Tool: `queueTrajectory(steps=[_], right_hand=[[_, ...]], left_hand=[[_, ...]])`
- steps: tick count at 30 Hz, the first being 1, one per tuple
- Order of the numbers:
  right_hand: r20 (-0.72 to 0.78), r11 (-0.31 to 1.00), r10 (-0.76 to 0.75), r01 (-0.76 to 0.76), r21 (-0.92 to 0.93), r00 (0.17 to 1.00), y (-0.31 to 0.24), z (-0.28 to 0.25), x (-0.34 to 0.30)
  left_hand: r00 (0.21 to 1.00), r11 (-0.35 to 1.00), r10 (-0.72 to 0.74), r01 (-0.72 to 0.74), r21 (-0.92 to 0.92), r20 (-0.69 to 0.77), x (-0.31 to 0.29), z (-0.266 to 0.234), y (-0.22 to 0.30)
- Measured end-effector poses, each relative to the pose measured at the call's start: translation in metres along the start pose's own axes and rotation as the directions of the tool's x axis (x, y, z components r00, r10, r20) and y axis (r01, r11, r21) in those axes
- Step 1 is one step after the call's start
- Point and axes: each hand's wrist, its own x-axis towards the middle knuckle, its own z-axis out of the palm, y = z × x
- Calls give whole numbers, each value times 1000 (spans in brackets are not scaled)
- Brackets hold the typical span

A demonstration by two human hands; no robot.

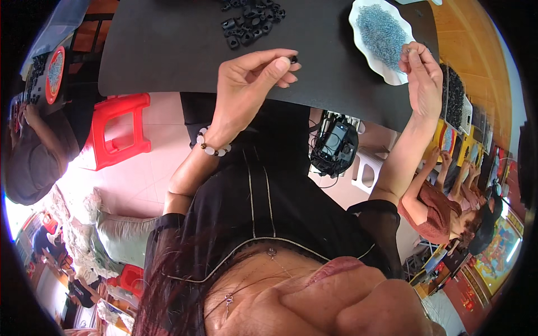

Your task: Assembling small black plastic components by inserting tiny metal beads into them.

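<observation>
1. Head view: my left hand point(255, 81) pinched 1 small black piece point(293, 59) by the fingertips, likely keeping it exposed.
2. My right hand point(422, 75), well apart, had thumb against finger over a white scalloped dish point(392, 77); whether they gripped anything, I couldn't tell.
3. That dish held tiny silvery-blue pieces point(381, 35), probably against scattering.
4. Black hollow pieces point(246, 38) lay on the dark tabletop point(168, 50), seemingly for easy reach.

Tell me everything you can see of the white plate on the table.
The white plate looks smooth, perhaps plastic or ceramic, with a wavy, scalloped rim. It lies face up on the dark table, toward the right side, bearing a heap of tiny silvery-blue pieces. The right hand overlaps its right edge; whether they touch is unclear.
</observation>
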Motion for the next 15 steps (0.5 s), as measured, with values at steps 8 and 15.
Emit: queueTrajectory(steps=[8, 15], right_hand=[[320, 832, -8, -172, 528, 947, -9, 92, -18], [379, 809, 55, -264, 526, 924, -12, 128, -27]], left_hand=[[988, 982, -55, 80, -173, 145, 1, 17, -4], [984, 968, -51, 91, -235, 168, 0, 18, -3]])
